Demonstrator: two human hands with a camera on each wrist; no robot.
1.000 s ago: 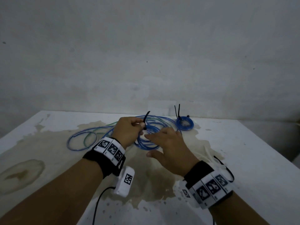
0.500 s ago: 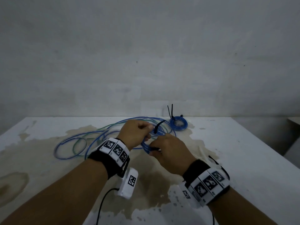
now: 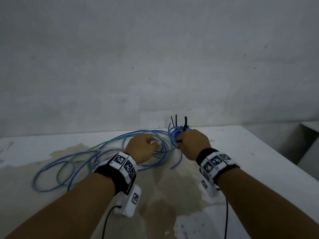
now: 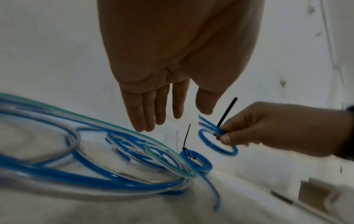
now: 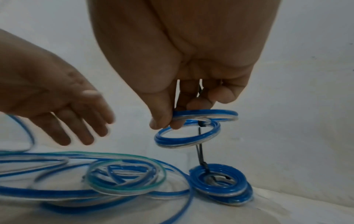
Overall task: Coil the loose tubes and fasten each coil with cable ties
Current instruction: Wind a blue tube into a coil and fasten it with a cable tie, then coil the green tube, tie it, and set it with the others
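Right hand pinches a small blue tube coil with a black cable tie on it, held above the desk. Left hand spread, fingers straight, holding nothing. Directly below the held coil, a tied blue coil lies on the desk. Loose blue and green tubes sprawl to the left.

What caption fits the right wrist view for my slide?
Right hand pinches a small tied blue coil above a finished coil on the table; left hand open beside it.
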